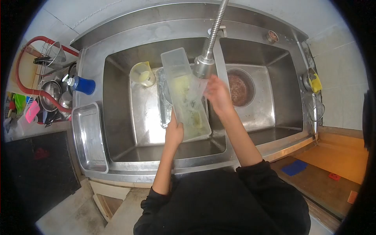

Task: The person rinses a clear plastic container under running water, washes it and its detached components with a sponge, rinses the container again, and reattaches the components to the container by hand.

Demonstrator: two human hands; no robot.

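Note:
My left hand [174,132] is closed on the near left edge of a long translucent plastic bin [176,62], which is tilted over the left sink basin [119,117]. Greenish-yellow patches and wet streaks show inside the bin. My right hand [219,96], blurred by motion, is beside the bin's right wall, just below the spray head [204,65] of the hose tap. Under the bin, partly hidden, lies a metal tray [162,111]. A clear measuring jug [138,73] with a yellowish tint stands to the left of the bin.
A round pan [251,88] with reddish-brown contents sits in the right basin [266,113]. On the left ledge are a blue soap bottle [85,85] and a rectangular metal pan [89,137]. A dish rack [43,74] with bowls and strainers stands further left. Strainers hang at the right edge.

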